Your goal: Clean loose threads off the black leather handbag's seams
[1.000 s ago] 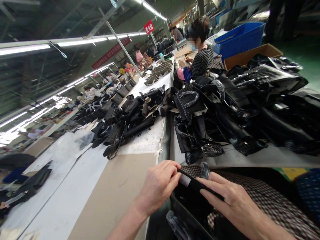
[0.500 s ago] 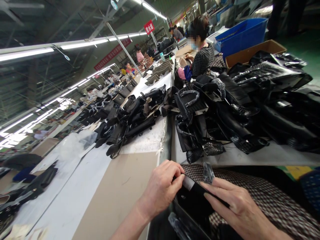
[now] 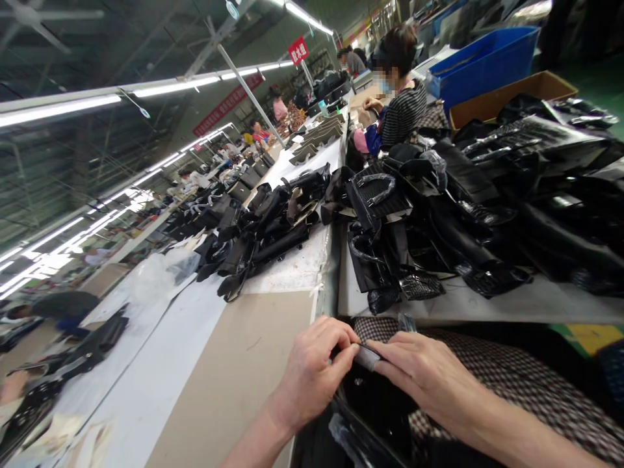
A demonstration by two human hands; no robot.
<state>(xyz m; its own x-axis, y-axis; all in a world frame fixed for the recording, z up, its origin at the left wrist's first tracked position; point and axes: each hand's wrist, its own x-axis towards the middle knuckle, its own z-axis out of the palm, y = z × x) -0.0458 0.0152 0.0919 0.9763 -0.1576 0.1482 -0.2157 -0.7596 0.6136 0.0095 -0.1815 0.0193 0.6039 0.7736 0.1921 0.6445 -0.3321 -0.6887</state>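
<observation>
Hold a black bag (image 3: pixel 373 400) low and close at 5 o'clock, gripping it with 2 hands. Pinch it between thumb and fingers of the left hand (image 3: pixel 319 364) at 6 o'clock; clasp it also with the right hand (image 3: pixel 429 364) between 4 and 5 o'clock, setting fingertips on a pale strip (image 3: pixel 366 358), just beside the left ones. See a plastic-wrapped handle (image 3: pixel 345 441) near 6 o'clock, checked cloth (image 3: pixel 492 370) at 4 o'clock, a beige sheet (image 3: pixel 229 370) at 7 o'clock. Farther off, find heaped black bags (image 3: pixel 273 250) near the middle, more piled bags (image 3: pixel 475 240) at 3 o'clock, clear plastic (image 3: pixel 156 276) at 9 o'clock. Beyond, notice a striped-top co-worker (image 3: pixel 407 114) between 1 and 2 o'clock, a brown box (image 3: pixel 472 114) and blue bin (image 3: pixel 482 71) at 2 o'clock. Farthest, spot a red sign (image 3: pixel 298 50) at 12 o'clock.
</observation>
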